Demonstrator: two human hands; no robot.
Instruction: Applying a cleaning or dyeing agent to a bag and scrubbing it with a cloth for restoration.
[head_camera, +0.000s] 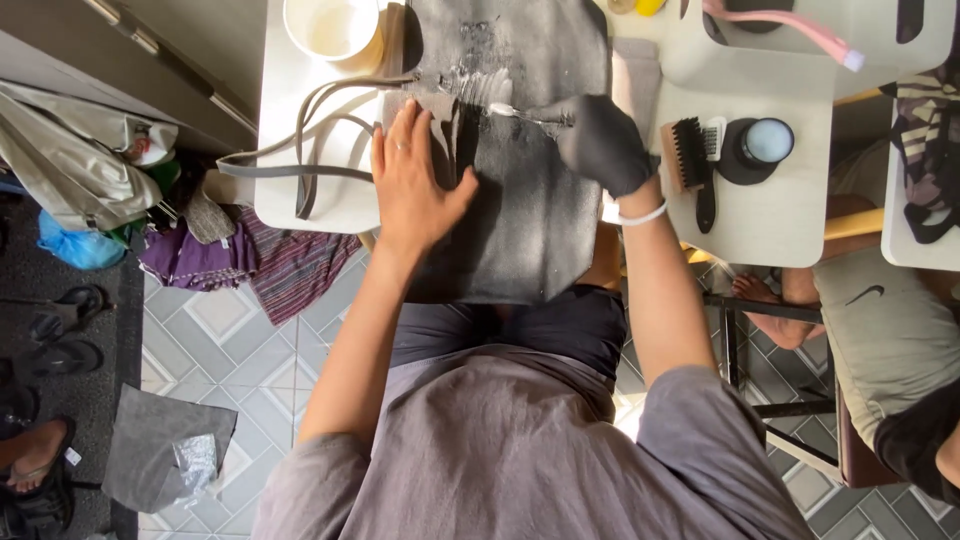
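Two hands work on a dark grey bag (520, 200) that lies across the person's lap and the white table (300, 130), its straps (300, 150) trailing off toward nine o'clock. The bare left hand (415, 180) lies flat on the bag with fingers spread, pressing it down, while the right hand (600, 145), in a black glove, is closed around a small brush (520, 115) whose head points toward nine o'clock and touches a foamy patch (480, 85) on the bag. A cup (335, 30) stands at eleven o'clock from the left hand, and at three o'clock from the right hand lie a black brush (690, 165) and a round tin (765, 145).
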